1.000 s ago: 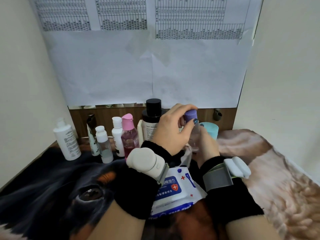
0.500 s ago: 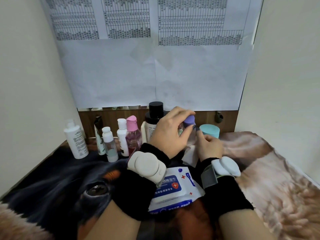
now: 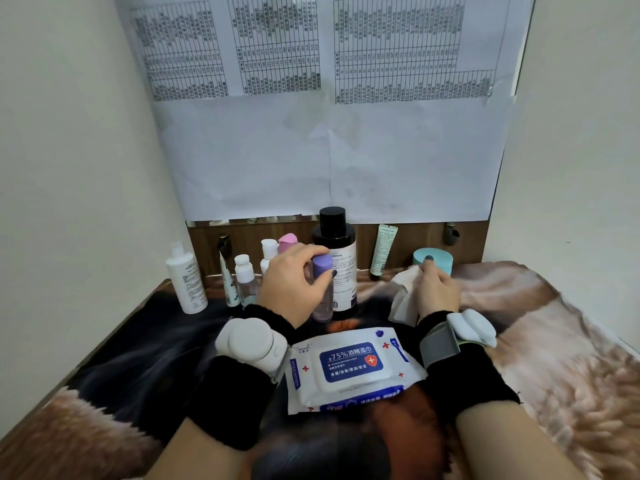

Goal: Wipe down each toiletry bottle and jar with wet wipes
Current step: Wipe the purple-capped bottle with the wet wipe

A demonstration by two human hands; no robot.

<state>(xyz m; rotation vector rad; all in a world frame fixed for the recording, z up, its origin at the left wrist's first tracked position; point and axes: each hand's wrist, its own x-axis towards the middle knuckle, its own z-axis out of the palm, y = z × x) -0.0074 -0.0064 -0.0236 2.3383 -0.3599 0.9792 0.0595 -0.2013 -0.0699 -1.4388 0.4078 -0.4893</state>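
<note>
Gripping the purple-capped bottle by its cap, the left hand curls thumb and fingers round the top and holds it upright just in front of the tall black-capped bottle, its base at or very near the dog-print cloth. Over to the right, the right hand pinches a crumpled wet wipe and sits right by the teal jar, one fingertip reaching toward its near edge.

It looks as though the purple-capped bottle is being set back in the row and the jar is next. To do that well, the bottle should be stood flat with a little gap from its neighbours before the fingers let go, since a nudge could topple the slim ones beside it. For the jar, a clean fold of the wipe should face out, the free hand should steady the jar, and the wipe should go round the lid, the wall and the lower rim in turn.

Much is hidden. Knuckles cover the bottle's shoulder and its lower left side, so whether it already stands on the cloth is hard to say. Only the top of the jar shows above the right hand. The pink-capped bottle and a small white-capped bottle peek out behind the left hand. Print on the wipes pack is partly legible; the tube label is not.
</note>
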